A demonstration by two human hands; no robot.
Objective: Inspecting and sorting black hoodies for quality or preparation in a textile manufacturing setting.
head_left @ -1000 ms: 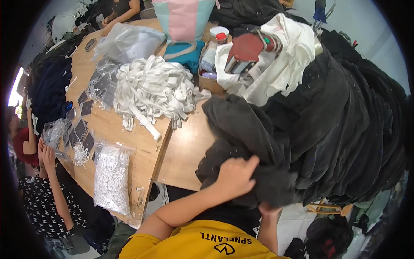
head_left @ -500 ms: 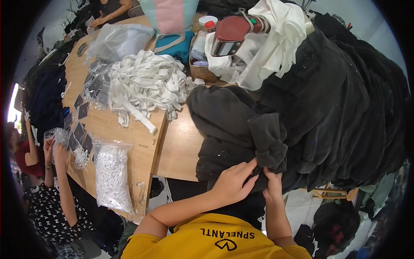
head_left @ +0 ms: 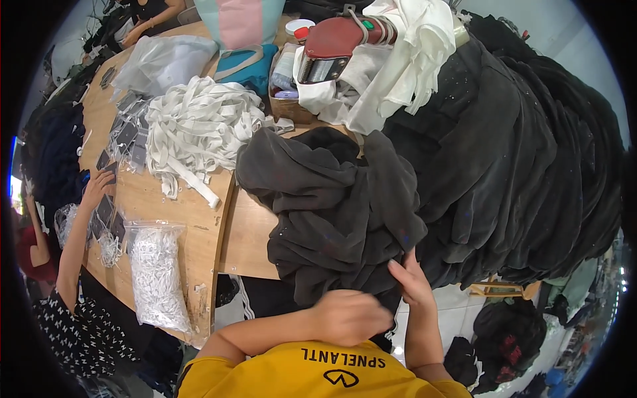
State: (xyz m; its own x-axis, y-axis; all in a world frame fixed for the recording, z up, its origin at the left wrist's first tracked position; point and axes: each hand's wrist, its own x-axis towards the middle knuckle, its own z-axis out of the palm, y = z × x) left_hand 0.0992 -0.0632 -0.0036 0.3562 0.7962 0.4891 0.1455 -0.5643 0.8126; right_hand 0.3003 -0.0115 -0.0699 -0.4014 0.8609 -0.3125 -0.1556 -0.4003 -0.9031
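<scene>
A dark grey fleecy garment [head_left: 332, 205] lies bunched on the table's near edge in front of me. My right hand [head_left: 415, 282] grips the garment's lower right edge between thumb and fingers. Near my chest, just below the cloth, my left hand [head_left: 352, 317] is smeared by motion. Its fingers are too blurred to read, and it appears apart from the garment.
A large pile of dark garments [head_left: 504, 159] fills the right side. On the wooden table are white fabric strips [head_left: 199, 126], a bag of white strings [head_left: 158, 278], dark tags [head_left: 126, 136] and a red handheld machine [head_left: 332, 36]. A co-worker's hand [head_left: 99, 188] reaches among the tags.
My left hand has come off the cloth and drawn back toward my chest. The garment's folded-up part now lies more spread out. The co-worker's hand has left the clear bag for the tags.
</scene>
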